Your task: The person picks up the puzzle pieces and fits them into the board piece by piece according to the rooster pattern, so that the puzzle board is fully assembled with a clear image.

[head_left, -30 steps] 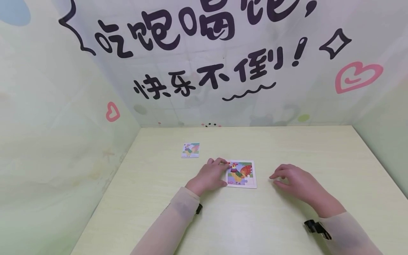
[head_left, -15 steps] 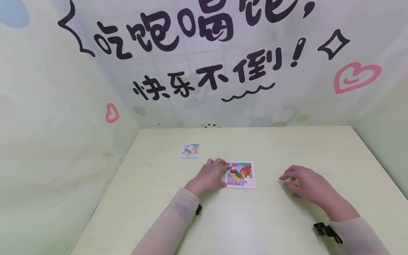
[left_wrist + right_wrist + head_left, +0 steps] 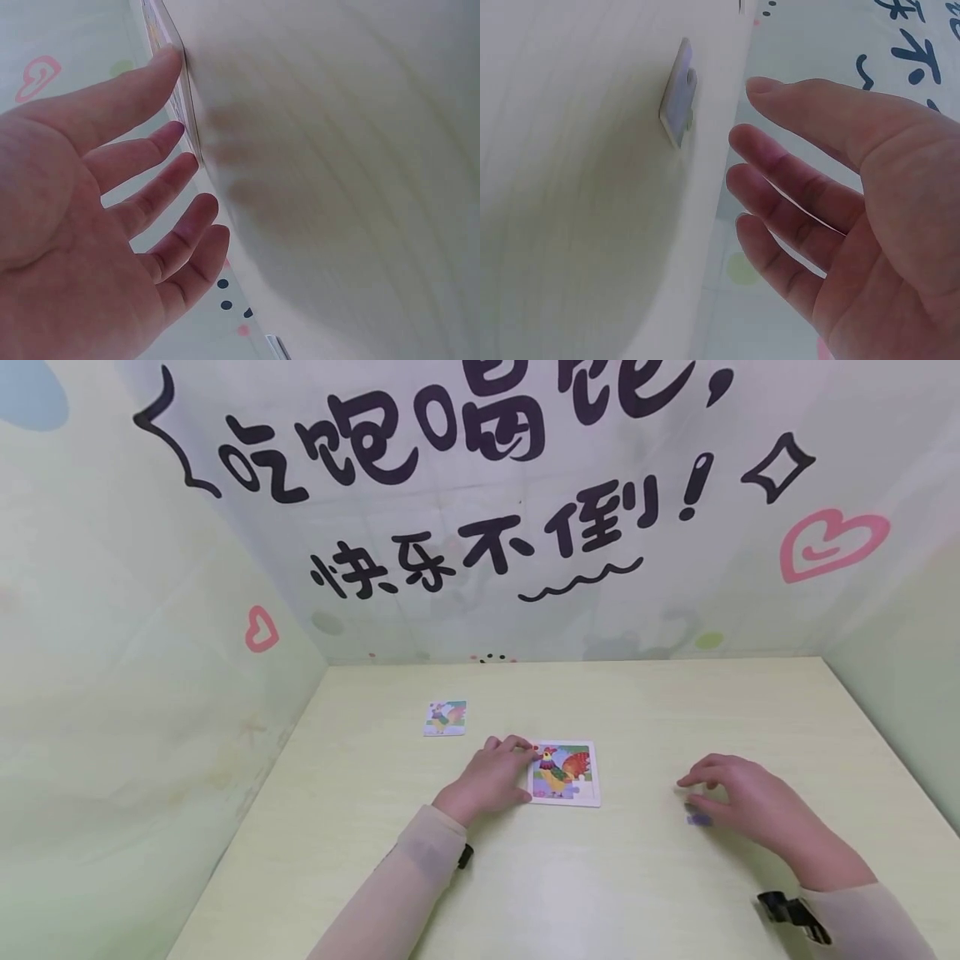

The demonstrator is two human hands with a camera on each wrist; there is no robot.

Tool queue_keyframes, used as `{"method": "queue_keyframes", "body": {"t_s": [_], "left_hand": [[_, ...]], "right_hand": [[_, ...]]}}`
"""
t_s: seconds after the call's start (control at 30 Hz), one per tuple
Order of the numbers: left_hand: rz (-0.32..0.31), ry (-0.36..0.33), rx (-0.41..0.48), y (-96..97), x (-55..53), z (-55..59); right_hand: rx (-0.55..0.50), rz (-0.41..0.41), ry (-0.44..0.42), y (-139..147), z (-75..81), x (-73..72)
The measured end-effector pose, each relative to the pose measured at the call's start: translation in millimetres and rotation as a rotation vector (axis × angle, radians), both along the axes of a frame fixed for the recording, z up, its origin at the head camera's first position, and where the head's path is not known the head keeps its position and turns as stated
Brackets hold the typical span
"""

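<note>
In the head view a rooster jigsaw puzzle [image 3: 562, 770] in a white tray lies flat on the table; its lower right corner shows bare white. My left hand [image 3: 491, 778] rests at the tray's left side, thumb at the near corner and fingertips by the far one. The left wrist view shows the thumb touching the tray's edge [image 3: 182, 86], with the fingers loosely spread. To the right, my right hand [image 3: 742, 795] hovers with relaxed fingers and nothing between them. Beneath it lies a bluish-purple jigsaw piece [image 3: 701, 820], seen edge-on in the right wrist view [image 3: 677, 101].
A small square rooster picture card [image 3: 445, 718] lies farther back on the left. Printed fabric walls [image 3: 450, 627] stand behind and on both sides of the pale wooden table [image 3: 555, 877]. Each wrist wears a black strap device [image 3: 791, 914].
My right hand has moved right, away from the puzzle, and the jigsaw piece under it has come into sight. The left hand keeps its place at the tray.
</note>
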State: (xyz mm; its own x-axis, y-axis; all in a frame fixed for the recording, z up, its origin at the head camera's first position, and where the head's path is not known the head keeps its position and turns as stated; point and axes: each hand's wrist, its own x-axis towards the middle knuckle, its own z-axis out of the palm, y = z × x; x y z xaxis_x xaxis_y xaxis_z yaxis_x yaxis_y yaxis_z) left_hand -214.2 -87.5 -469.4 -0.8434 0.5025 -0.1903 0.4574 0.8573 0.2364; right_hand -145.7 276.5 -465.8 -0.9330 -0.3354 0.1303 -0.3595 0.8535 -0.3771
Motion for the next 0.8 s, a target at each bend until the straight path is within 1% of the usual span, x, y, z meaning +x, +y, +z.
{"method": "queue_keyframes", "body": {"t_s": [0.17, 0.4, 0.57, 0.8], "left_hand": [[-0.002, 0.006, -0.002, 0.1, -0.7, -1.3], [-0.001, 0.006, 0.001, 0.6, -0.9, -0.9], [0.002, 0.004, 0.002, 1.0, -0.5, 0.1], [0.001, 0.010, -0.012, 0.9, -0.6, -1.6]], "right_hand": [[0.013, -0.010, -0.007, 6, 0.8, 1.8], [0.032, -0.031, -0.072, 15, -2.0, 4.1], [0.025, -0.028, -0.098, 18, -3.8, 5.8], [0.010, -0.006, -0.103, 19, -6.6, 10.1]]}}
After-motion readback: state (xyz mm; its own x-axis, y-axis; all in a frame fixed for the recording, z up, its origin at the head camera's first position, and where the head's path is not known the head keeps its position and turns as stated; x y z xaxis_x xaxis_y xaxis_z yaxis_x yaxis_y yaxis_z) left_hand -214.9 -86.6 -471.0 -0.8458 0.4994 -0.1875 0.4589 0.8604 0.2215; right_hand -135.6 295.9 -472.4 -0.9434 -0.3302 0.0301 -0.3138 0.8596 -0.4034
